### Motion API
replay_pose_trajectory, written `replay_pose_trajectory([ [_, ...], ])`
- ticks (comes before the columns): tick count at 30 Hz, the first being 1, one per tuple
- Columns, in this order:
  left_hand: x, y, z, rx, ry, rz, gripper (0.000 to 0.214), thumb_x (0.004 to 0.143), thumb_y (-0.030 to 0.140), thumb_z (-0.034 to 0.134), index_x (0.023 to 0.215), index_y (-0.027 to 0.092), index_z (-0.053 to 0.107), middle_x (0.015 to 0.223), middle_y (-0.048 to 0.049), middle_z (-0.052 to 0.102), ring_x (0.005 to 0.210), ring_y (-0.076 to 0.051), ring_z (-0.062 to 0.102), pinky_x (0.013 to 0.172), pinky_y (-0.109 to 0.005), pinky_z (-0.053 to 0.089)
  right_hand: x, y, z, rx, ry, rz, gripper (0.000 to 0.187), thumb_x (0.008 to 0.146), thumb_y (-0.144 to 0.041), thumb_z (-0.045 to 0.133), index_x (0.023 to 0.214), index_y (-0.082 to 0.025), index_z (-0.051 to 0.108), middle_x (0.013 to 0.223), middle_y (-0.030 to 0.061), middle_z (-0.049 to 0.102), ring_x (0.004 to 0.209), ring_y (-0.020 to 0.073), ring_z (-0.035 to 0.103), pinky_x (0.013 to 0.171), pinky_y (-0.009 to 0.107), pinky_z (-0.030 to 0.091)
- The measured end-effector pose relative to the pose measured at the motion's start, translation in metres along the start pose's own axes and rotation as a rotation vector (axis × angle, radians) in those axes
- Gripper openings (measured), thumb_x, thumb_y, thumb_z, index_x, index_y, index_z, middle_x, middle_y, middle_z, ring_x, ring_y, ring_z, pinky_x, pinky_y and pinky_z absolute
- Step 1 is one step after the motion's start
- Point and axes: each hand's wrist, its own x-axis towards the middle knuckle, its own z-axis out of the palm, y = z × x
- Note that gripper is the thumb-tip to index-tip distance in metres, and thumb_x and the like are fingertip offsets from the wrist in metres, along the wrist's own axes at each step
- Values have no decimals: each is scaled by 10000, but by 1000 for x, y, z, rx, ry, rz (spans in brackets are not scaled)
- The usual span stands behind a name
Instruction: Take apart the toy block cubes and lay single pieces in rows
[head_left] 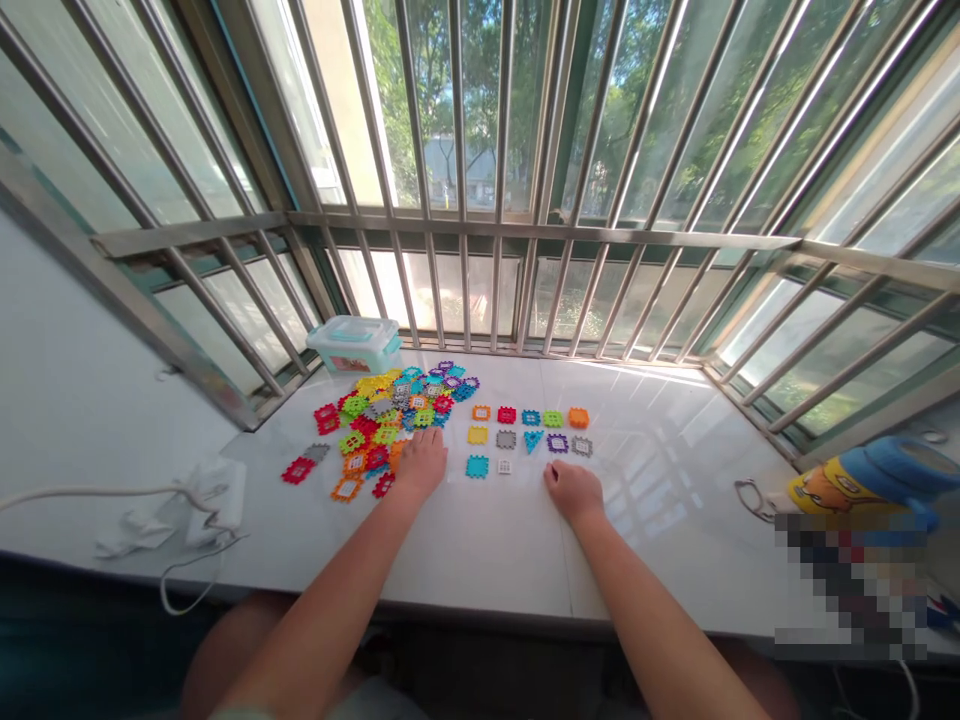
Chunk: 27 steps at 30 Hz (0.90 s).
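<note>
My left hand (424, 466) rests at the right edge of a loose pile of plastic interlocking tiles (386, 408), its fingers bent down over orange pieces. The fingertips are hidden, so its grip is unclear. My right hand (576, 490) is closed on the white tabletop, thumb side to the left; anything inside it is hidden. Between and beyond the hands lie tiles in three rows. An orange stack (578, 418) ends the back row, a blue triangle (533, 441) sits in the middle row, and a cyan square (477, 467) and a white tile (505, 467) form the nearest row.
A lidded clear-and-teal box (355, 345) stands behind the pile, close to the metal window bars (465, 300). At left are a white power strip (217, 503) and its cable. A blue-and-yellow bottle (862, 482) lies at right, beside a pixelated patch.
</note>
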Motion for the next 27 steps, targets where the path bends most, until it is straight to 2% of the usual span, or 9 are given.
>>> replay_pose_trajectory([
  [3,8,3,6,15,-40,8,503,1056,297,409,1498,94,537,1492,-229,563,1414,-372,446,1116,-500,399,0,-1,0,6,-1,8,441,1076,-435,403,930,-250,776,886,80,776,789,210,692,706,298,386],
  [7,0,8,8,8,-28,0,503,1054,301,409,1488,92,555,1370,-231,628,1320,-363,510,1072,-491,431,0,0,1,13,-1,1,440,1077,-427,402,934,-251,778,886,80,776,787,208,692,712,297,390],
  [13,-36,9,9,-14,32,-3,380,1019,292,481,1288,123,691,1308,-215,641,1259,-357,549,1008,-483,483,1,2,2,12,10,-16,432,1077,-422,404,923,-256,772,873,71,775,773,211,692,702,294,384],
  [20,-82,8,21,-102,135,46,376,1037,225,438,1305,161,695,1409,-173,653,1287,-324,588,1110,-495,453,1,2,1,4,-10,-15,436,1077,-434,400,927,-249,765,872,75,774,765,208,689,677,295,365],
  [24,-95,10,21,-161,199,48,357,1033,224,464,1306,139,677,1289,-173,690,1202,-307,619,1063,-477,498,1,2,0,-9,-9,-14,440,1078,-442,397,910,-249,755,864,68,773,764,209,690,668,293,354],
  [27,-101,10,17,-227,226,49,307,1024,225,486,1235,162,701,1179,-150,700,1104,-292,636,996,-465,531,0,2,0,-12,-20,-5,450,1083,-449,390,921,-244,757,881,74,774,776,208,690,679,296,362],
])
